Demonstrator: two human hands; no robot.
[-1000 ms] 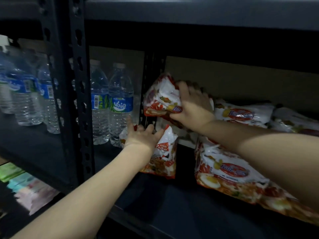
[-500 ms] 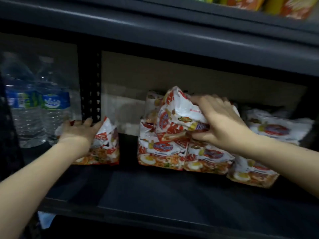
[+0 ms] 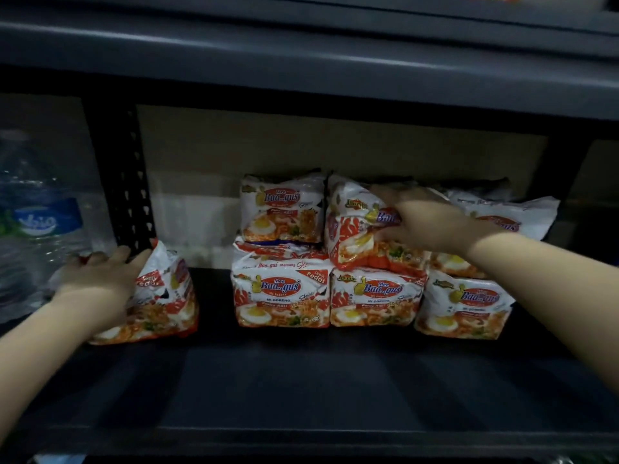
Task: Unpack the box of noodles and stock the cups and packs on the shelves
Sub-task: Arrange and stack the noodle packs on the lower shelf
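Left hand (image 3: 97, 283) grips a white-and-orange plastic noodle pack (image 3: 160, 296) standing alone on the dark metal shelf (image 3: 301, 380) at nine o'clock. Right hand (image 3: 425, 222) clutches another crinkled noodle pack (image 3: 355, 236) atop the stacked packs (image 3: 281, 296) at twelve; clear water bottle (image 3: 37, 222) far left.

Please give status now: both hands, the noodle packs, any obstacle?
Left hand grips a tilted noodle pack beside the shelf upright. Right hand grips the top-row noodle pack on the stack. Nothing in the way.
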